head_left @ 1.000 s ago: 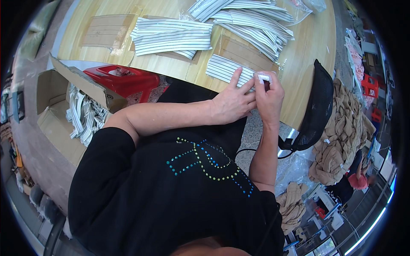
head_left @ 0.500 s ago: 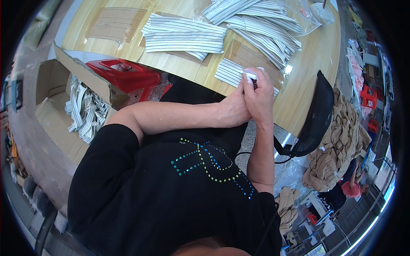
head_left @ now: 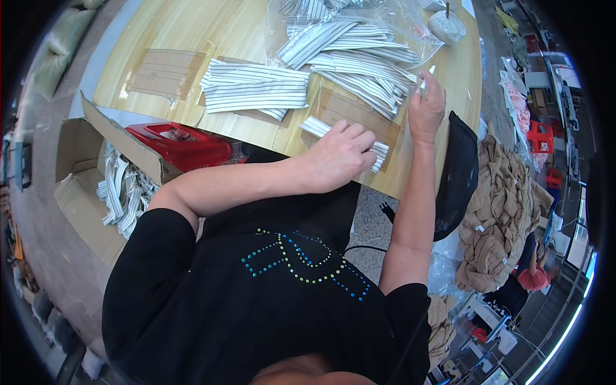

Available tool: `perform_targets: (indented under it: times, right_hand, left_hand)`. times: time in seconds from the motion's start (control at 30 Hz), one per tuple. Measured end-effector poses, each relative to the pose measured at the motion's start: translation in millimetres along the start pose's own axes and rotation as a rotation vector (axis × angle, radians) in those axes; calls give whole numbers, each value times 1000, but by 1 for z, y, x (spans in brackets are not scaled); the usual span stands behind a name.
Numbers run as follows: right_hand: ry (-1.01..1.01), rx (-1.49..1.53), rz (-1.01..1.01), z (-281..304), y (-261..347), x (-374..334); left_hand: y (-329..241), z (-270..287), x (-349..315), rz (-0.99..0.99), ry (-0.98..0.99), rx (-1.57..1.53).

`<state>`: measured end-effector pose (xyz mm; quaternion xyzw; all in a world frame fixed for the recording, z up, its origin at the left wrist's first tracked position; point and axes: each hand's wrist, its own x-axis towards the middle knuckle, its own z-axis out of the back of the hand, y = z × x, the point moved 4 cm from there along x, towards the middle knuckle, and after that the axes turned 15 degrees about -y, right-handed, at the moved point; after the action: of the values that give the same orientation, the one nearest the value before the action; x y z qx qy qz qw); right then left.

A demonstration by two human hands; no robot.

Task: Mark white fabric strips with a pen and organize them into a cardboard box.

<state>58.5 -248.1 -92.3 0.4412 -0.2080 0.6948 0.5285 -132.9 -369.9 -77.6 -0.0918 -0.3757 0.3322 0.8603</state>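
My left hand [head_left: 340, 156] lies over a short striped fabric strip [head_left: 314, 127] at the table's near edge, its fingers curled down on the cloth. The strip's ends show on both sides of that hand; its middle is hidden. To the right, my right hand [head_left: 428, 110] is raised by the table's right side, pinching a slim white stick [head_left: 430, 69] that points up and away. Beyond my left hand is a brown cardboard piece [head_left: 340, 109] taped to the table. A loose pile of striped strips [head_left: 366, 70] spreads behind it, and a neater striped stack [head_left: 253, 86] lies to the left.
A second taped cardboard piece [head_left: 168, 74] is on the wooden table [head_left: 244, 32]. Clear plastic bags [head_left: 446, 27] sit at the back. An open carton [head_left: 77, 151] with striped scraps and a red stool [head_left: 183, 146] stand left. A black mesh bag [head_left: 457, 183] hangs at the right edge.
My hands, together over the strip before, have parted. The right moved up and right with the white stick; the left moved slightly left and now covers the strip's middle. The view shifted a little.
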Motion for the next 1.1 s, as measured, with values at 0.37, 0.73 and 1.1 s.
perform_targets:
  times: [0.37, 0.73, 1.1]
  right_hand:
    - [-238, 623, -451, 95, 86, 31]
    - [-22, 570, -1077, 82, 73, -110]
    - [147, 108, -756, 82, 63, -100]
  left_hand:
    - [125, 61, -38, 197, -131, 361]
    - [-2, 58, 25, -52, -399, -174]
    - [-17, -46, -25, -33, 19, 71]
